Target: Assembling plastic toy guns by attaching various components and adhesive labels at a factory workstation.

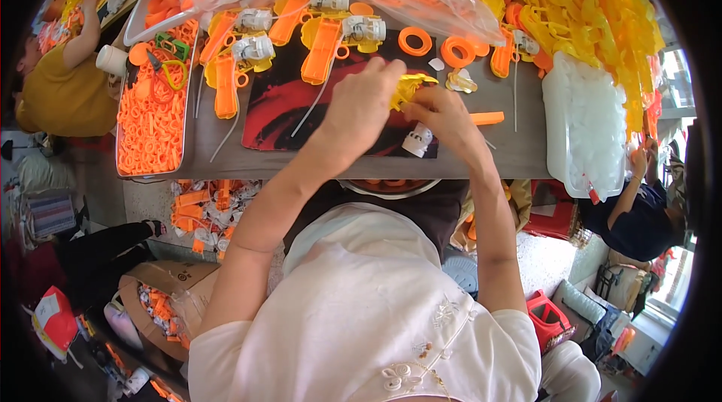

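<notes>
My left hand (362, 101) and my right hand (444, 118) meet over the table, both closed on a small yellow plastic toy part (410, 88) held between them. A small white cylinder part (418, 139) lies just below my right hand. An orange plastic bar (487, 118) sticks out to the right of that hand. Beneath the hands lies a dark red and black mat (282, 112). Beyond them, in a row, lie assembled orange and yellow toy guns (322, 47) with white pieces and thin white tubes.
A metal tray (120, 139) full of orange rings sits at the left. Orange rings (415, 41) lie behind the hands. Yellow plastic parts (587, 11) are heaped at the back right, beside a white tub (590, 131). Other people sit at left and right. A cardboard box (162, 304) stands on the floor.
</notes>
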Available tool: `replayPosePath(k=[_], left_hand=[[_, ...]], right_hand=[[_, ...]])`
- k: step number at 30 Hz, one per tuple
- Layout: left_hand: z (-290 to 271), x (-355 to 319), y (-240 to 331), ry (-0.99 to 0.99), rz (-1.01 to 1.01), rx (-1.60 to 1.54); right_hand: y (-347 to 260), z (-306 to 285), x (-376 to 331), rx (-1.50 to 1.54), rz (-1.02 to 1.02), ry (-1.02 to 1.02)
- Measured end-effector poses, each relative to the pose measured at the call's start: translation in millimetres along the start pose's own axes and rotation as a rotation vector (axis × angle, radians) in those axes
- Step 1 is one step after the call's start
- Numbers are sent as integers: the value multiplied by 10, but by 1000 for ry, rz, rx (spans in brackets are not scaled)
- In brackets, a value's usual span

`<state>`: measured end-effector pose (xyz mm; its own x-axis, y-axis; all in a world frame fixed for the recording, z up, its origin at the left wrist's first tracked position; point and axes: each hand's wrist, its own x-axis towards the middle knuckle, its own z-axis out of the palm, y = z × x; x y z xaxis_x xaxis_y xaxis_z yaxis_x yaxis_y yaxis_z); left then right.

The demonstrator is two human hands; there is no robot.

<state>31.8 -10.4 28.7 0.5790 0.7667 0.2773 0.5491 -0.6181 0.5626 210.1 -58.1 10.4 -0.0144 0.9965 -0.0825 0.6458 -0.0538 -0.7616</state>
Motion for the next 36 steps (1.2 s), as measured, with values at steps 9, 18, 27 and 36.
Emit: replayPosePath(k=[9,18,27,36], left_hand=[[141,-93,-536,-36,-53,-293],[366,-418,-396,306,36,66],[448,-217,-225,292,-68,173],[465,-213,-247,258,-54,244]], right_hand=[[-160,102,191,-281,12,-10],[4,-264,-327,-229,-97,361],[697,-551,-672,-493,-100,316],[420,-734,-564,-227,18,158]])
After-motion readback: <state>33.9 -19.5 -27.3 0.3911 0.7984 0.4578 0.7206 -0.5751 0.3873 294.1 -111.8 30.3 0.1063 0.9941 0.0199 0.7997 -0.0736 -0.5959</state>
